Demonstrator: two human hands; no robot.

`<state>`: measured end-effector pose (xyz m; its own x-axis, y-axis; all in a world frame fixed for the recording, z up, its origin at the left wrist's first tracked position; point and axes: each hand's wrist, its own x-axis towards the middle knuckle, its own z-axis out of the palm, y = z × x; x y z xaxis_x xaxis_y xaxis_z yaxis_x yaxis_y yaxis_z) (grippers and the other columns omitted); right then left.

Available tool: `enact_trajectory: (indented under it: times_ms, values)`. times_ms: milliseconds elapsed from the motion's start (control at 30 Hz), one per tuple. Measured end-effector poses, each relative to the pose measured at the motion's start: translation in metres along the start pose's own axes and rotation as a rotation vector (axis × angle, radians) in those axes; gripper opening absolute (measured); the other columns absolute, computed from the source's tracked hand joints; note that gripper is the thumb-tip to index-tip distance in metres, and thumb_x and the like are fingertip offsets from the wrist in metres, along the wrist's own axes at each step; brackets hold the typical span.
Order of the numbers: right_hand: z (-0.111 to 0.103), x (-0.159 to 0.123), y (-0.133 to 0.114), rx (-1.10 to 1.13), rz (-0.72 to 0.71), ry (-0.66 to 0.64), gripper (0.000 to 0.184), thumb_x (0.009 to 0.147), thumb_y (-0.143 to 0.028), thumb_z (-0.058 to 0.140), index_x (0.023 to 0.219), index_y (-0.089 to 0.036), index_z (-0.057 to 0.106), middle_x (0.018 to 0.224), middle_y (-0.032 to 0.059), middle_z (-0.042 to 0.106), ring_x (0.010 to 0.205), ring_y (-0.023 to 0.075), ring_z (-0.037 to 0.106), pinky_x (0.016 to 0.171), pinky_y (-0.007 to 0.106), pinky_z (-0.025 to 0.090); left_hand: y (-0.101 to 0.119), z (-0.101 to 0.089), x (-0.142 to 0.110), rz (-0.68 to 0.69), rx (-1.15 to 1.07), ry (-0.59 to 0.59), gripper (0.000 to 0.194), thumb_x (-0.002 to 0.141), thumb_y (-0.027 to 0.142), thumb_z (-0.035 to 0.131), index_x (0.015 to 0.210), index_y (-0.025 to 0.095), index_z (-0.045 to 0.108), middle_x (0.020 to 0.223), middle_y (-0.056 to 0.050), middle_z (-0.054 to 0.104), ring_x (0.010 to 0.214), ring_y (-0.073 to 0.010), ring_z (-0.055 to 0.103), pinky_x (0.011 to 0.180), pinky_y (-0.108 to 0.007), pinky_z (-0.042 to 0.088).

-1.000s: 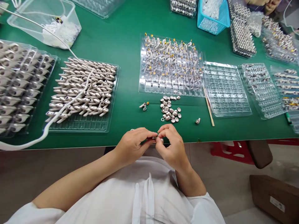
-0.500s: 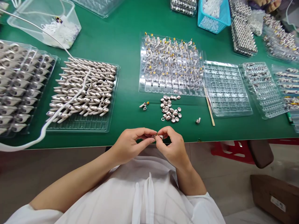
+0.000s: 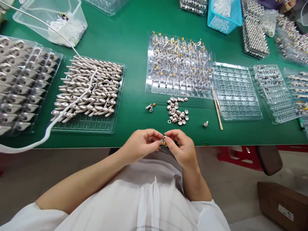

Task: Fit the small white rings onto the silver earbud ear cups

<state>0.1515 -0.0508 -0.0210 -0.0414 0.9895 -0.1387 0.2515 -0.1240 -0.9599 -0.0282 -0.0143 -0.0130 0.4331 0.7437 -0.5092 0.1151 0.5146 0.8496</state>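
At the table's front edge, my left hand [image 3: 143,145] and my right hand [image 3: 182,147] meet, both closed in a pinch. Between their fingertips is a small silvery earbud-like part [image 3: 163,141] showing a bit of yellow; the fingers cover much of it. Just beyond lies a loose pile of small oval metallic shells [image 3: 177,112]. Left of the pile is a stemmed piece with a yellow tab [image 3: 149,106]. A single stemmed shell [image 3: 205,124] lies to the right, near a thin wooden stick [image 3: 218,110].
A clear tray of yellow-tabbed parts [image 3: 179,64] stands behind the pile, beside another clear tray [image 3: 238,93]. On the left, a white cable [image 3: 69,107] crosses a tray of stemmed shells [image 3: 113,126]. A clear bin [image 3: 83,24] and blue basket [image 3: 223,24] stand farther back.
The small part between my fingertips has turned, and yellow on it now shows. Both hands stay together with fingers shifted slightly. The whole view has moved a little.
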Motion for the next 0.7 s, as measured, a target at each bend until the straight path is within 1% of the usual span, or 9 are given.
enact_trajectory:
  times_ms: [100,200,367,567,633,700]
  values:
    - [-0.0009,-0.0008,0.0017,0.003,0.001,0.008,0.012,0.089,-0.029,0.064,0.097,-0.022,0.067,0.086,0.0016,0.070,0.074,0.0143,0.064,0.068,0.025,0.052,-0.0016,0.0019,0.0011,-0.013,0.025,0.018,0.022,0.071,0.026,0.069,0.088,0.013,0.071,0.075,-0.004,0.073,0.066,-0.0152,0.066,0.062,-0.025,0.055]
    - [-0.0029,-0.0005,0.0035,0.002,0.007,0.015,0.011,0.088,-0.029,0.064,0.096,-0.022,0.067,0.085,0.0016,0.070,0.073,0.0145,0.064,0.067,0.025,0.052,-0.0023,0.0033,0.0015,-0.015,0.039,0.039,0.021,0.070,0.026,0.069,0.086,0.013,0.071,0.075,-0.005,0.072,0.064,-0.0146,0.064,0.058,-0.024,0.053]
    - [-0.0057,-0.0004,0.0031,-0.018,-0.026,0.000,0.007,0.088,-0.025,0.064,0.093,-0.022,0.067,0.082,0.0001,0.069,0.070,0.0130,0.062,0.065,0.024,0.050,-0.0022,0.0043,0.0001,-0.016,0.027,0.045,0.021,0.069,0.026,0.068,0.084,0.012,0.071,0.068,-0.002,0.068,0.059,-0.0125,0.059,0.056,-0.023,0.051]
    - [-0.0068,-0.0060,-0.0017,-0.074,-0.098,-0.006,0.007,0.087,-0.018,0.062,0.090,-0.021,0.066,0.079,-0.0008,0.066,0.069,0.0120,0.059,0.065,0.024,0.049,-0.0045,0.0037,-0.0027,0.067,0.098,0.075,0.018,0.072,0.026,0.067,0.080,0.011,0.072,0.065,-0.002,0.066,0.056,-0.0100,0.054,0.049,-0.019,0.043]
    - [-0.0060,-0.0070,-0.0017,-0.092,-0.117,-0.006,0.009,0.086,-0.017,0.061,0.092,-0.021,0.066,0.078,-0.0012,0.065,0.069,0.0120,0.059,0.066,0.024,0.049,-0.0055,0.0035,-0.0018,0.085,0.109,0.087,0.017,0.073,0.026,0.067,0.079,0.012,0.073,0.066,-0.003,0.067,0.056,-0.0101,0.055,0.050,-0.019,0.043]
    - [-0.0045,-0.0074,-0.0013,-0.112,-0.134,-0.011,0.013,0.084,-0.016,0.061,0.096,-0.022,0.065,0.081,-0.0010,0.065,0.071,0.0127,0.059,0.067,0.025,0.049,-0.0058,0.0038,-0.0004,0.085,0.104,0.091,0.017,0.073,0.026,0.067,0.080,0.012,0.073,0.068,-0.003,0.070,0.057,-0.0112,0.057,0.052,-0.020,0.047]
